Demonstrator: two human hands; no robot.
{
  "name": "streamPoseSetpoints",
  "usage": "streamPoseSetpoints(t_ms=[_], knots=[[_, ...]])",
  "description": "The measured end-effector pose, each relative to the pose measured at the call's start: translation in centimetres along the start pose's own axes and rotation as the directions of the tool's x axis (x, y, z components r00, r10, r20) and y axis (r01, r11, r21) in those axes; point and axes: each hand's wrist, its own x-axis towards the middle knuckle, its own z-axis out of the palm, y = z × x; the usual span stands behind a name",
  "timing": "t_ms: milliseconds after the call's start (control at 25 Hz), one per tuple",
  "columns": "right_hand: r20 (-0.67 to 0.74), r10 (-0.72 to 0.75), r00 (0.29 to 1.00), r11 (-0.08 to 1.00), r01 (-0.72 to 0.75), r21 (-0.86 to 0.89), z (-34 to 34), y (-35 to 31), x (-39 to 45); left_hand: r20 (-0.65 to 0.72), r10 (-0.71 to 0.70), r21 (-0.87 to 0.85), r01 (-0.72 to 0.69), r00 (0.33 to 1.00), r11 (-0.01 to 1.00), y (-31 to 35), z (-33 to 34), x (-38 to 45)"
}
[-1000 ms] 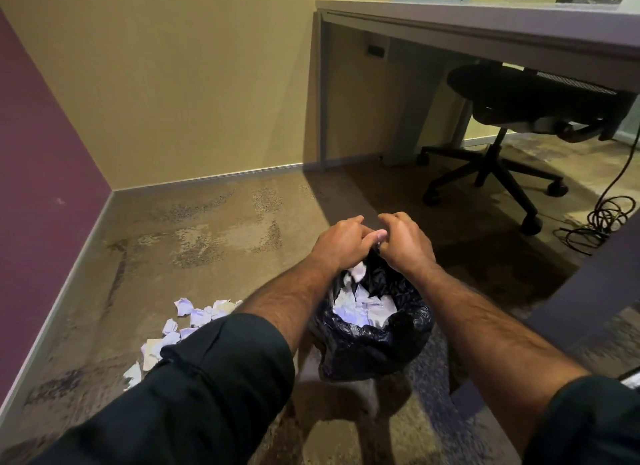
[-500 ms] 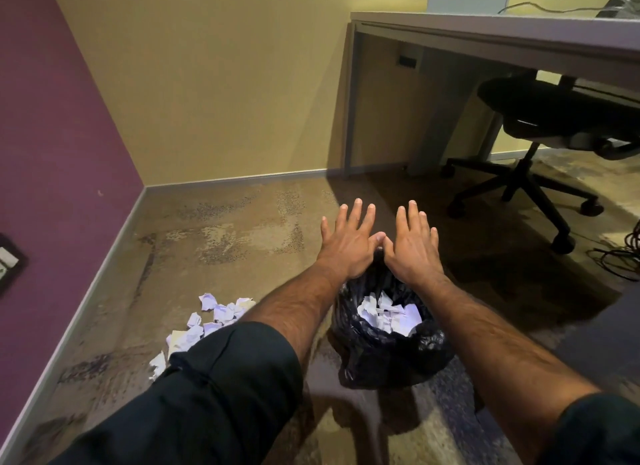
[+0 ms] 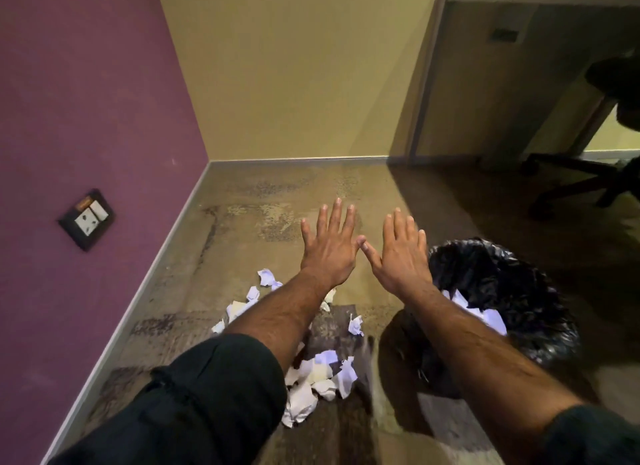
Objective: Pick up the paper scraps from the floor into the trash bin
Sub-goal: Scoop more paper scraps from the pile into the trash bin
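Several crumpled white paper scraps (image 3: pixel 320 378) lie on the carpet under and beside my left forearm, with more scraps (image 3: pixel 266 277) farther out. The trash bin (image 3: pixel 519 277), lined with a black bag, stands at the right and holds white scraps (image 3: pixel 485 314). My left hand (image 3: pixel 329 246) is flat, fingers spread, palm down, holding nothing. My right hand (image 3: pixel 398 253) is flat and empty too, just left of the bin's rim. Both hover above bare carpet, thumbs almost touching.
A purple wall with a socket plate (image 3: pixel 87 218) runs along the left; a yellow wall (image 3: pixel 294 66) closes the back. A desk panel (image 3: pixel 426 73) and a black office chair (image 3: pixel 602 125) stand at the right.
Both hands opened after dropping scraps into the bin, then swung left off the bin. The view turned left, so the bin now sits to the right of my hands.
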Motion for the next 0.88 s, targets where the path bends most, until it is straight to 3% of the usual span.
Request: streamPoseSetpoints(t_ms=[480,640,760,880], knots=[[0.169,-0.059,0.984,0.998,0.064,-0.023,15.6,-4.6,-0.5,0.101,-0.103,0.149,0.087,0.990,0.985,-15.5,13.3,-3.7],[0.233,-0.063,0.970,0.998,0.061,0.016,20.6,-5.3,-0.9,0.156,-0.160,0.042,0.155,0.975,0.987,-19.7,17.5,-3.9],[0.297,-0.087,0.951,0.996,0.080,0.037,22.7,-6.0,-1.7,0.207,-0.140,0.019,0.139,0.968,0.990,-21.2,19.2,-4.0],[0.392,-0.117,0.912,0.993,0.112,0.035,23.8,-6.9,-1.4,0.264,-0.119,0.123,0.089,0.957,0.988,-21.6,20.3,-3.0]])
